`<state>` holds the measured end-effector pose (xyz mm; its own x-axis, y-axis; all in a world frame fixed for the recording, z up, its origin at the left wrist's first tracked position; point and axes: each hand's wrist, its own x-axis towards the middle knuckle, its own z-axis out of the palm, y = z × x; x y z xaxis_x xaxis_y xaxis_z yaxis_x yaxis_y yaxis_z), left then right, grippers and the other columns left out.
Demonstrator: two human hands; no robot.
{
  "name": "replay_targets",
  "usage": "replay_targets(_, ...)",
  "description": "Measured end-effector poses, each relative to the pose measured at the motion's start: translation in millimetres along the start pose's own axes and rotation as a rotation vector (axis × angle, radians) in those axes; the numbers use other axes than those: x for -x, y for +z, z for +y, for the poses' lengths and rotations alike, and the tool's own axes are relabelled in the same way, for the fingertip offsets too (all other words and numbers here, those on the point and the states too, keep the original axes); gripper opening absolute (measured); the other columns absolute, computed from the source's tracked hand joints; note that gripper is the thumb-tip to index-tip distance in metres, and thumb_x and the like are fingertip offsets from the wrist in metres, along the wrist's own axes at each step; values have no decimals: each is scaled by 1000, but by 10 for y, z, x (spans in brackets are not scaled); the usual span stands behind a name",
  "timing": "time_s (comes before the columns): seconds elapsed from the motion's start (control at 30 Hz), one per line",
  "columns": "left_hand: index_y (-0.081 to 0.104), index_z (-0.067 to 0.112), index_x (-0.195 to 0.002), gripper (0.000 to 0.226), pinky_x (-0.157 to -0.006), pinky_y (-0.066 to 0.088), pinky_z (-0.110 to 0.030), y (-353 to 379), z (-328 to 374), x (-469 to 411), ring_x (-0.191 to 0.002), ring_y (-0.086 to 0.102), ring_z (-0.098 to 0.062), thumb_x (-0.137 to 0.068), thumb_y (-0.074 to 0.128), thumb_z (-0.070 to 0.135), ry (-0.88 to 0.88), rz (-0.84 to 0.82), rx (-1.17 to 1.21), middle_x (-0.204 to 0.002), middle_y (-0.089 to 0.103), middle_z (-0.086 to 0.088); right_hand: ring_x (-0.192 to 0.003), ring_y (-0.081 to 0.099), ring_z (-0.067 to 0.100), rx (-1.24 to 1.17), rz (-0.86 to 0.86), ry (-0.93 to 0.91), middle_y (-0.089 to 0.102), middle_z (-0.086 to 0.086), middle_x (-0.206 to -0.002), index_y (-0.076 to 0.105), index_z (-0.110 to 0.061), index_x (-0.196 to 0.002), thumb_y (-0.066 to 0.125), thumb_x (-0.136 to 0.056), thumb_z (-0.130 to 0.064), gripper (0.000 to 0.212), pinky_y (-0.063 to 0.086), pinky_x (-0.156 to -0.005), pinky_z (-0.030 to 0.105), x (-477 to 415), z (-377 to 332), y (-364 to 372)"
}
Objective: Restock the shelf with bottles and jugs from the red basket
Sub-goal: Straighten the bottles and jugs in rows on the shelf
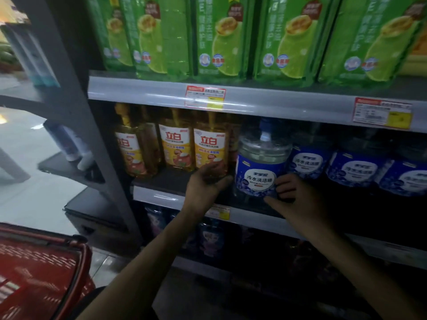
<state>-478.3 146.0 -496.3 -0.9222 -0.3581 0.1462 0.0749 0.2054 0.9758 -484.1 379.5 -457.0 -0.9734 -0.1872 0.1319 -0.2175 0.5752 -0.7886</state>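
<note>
The person stood close to the shelf (159, 181), both bare arms reaching in to the middle level. The left hand (205, 182) cupped the foot of a yellow bottle (211, 148), fingers curled round its base, at the front edge of the board. That bottle was tall and slim, filled with amber liquid, with a white panel bearing large red characters above a yellow label printed with fruit. It stood upright, the third in a row, just beside two matching bottles (175, 146) to its left.

Right next to it on the same level sat the jug (258, 162), squat and round, of clear ribbed plastic with a blue cap on a short neck and a deep blue label carrying a white oval with characters. The right hand (292, 196) held it low on its right side, fingers bent against the label and the thumb stretched along the label's lower edge. More jugs (355, 169) of the same kind ran off to the right, partly in shadow.

On the level above stood green packs (219, 38) with a lime pictured on them, shoulder to shoulder. Red and yellow price tags (205, 98) were clipped into the pale shelf rail beneath them. Below, dark packets sat on the lowest level, too dim to make out.

The red basket (41, 269) was at the person's lower left, on the floor side of the shelf; I couldn't tell what it held.
</note>
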Motion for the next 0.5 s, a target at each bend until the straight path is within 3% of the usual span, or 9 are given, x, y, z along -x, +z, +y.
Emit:
replay_targets(0.17,63,26,-134,56,-100,57,-42,-342,-81,-73,-112,68,-7,-84,85,41,10,107,-48,-120,73,5,-97,61,0,-129,-148,-104,62,-17,-105,60,-32,-112,84,-83,-21,40,53,-81,22,156,-260,507)
replay_targets(0.27,63,24,-133,51,-100,57,-44,-471,-129,-102,-112,67,-5,-87,81,38,38,122,-84,-118,72,10,-101,59,1,-143,-194,-125,57,-20,-106,55,-33,-121,78,-88,-19,42,49,-81,18,87,-429,856)
replay_targets(0.37,63,28,-131,42,-100,57,-44,-530,-189,-137,-112,67,-3,-92,77,35,65,121,-64,-117,72,12,-112,59,13,-149,-140,-60,55,-19,-109,50,-33,-134,73,-89,-14,54,52,-94,33,-121,-558,1212)
replay_targets(0.43,64,33,-127,34,-102,57,-44,-530,-223,-173,-113,68,-2,-95,72,36,50,95,-42,-117,73,14,-123,57,20,-137,-92,10,58,-9,-127,44,-32,-144,71,-89,-14,64,50,-103,42,-300,-611,1381)
replay_targets(0.5,65,34,-129,40,-105,55,-47,-511,-229,-212,-119,66,-5,-91,69,47,22,50,0,-123,72,13,-132,53,24,-200,-73,111,55,-3,-143,37,-34,-149,69,-89,-12,71,46,-107,42,-453,-658,1489)
